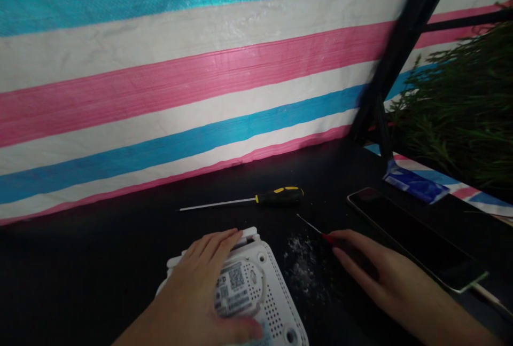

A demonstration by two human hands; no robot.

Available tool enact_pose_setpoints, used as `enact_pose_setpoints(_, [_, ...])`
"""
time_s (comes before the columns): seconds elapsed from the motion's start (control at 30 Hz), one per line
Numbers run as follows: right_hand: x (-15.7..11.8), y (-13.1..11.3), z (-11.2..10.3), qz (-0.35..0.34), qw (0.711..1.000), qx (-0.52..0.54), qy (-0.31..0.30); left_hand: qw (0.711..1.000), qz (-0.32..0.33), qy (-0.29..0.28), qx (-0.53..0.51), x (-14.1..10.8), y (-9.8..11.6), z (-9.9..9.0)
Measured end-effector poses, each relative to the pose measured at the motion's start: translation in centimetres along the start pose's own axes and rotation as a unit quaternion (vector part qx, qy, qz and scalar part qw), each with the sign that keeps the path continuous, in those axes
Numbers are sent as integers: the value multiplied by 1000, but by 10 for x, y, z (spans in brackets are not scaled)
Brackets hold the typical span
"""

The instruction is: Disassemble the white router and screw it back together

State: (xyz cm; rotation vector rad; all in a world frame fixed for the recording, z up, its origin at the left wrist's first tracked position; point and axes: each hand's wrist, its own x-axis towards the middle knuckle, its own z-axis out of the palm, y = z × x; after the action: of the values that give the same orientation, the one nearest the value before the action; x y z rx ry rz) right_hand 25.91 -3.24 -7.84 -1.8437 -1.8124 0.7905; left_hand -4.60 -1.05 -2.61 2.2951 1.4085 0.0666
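A white router (276,306) lies with its label and vent holes facing up at the bottom of the view. My left hand (200,284) grips it, fingers over its far edge and thumb across the near part of the label, covering its left side. Between the thumb and fingertips of my right hand (377,268), a small screwdriver (310,224) with a red handle and thin shaft is pinched, its tip pointing up and left, apart from the router. Beyond both hands rests a larger screwdriver (280,195) with a black and yellow handle.
White crumbs (304,266) are scattered on the black tabletop (100,260) beside the router. A phone (412,236) with a cable (491,298) lies at the right, near a blue packet (419,183). Behind stand a striped tarp (200,73) and a dark frame post (395,57).
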Motion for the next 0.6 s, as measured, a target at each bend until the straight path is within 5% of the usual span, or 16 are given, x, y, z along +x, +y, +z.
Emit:
enact_pose_setpoints(0.13, [1, -3, 13, -92, 980, -157, 76, 999, -32, -37, -23, 0, 3, 4])
enact_pose_setpoints(0.37, [16, 2, 7, -221, 928, -259, 152, 999, 25, 25, -36, -10, -8, 12])
enact_pose_setpoints(0.47, [9, 17, 3, -211, 930, -259, 152, 998, 38, 32, -28, -16, -13, 15])
enact_pose_setpoints(0.6, [-14, 42, 3, -90, 976, -163, 111, 999, 36, 8, -12, -15, -13, 15])
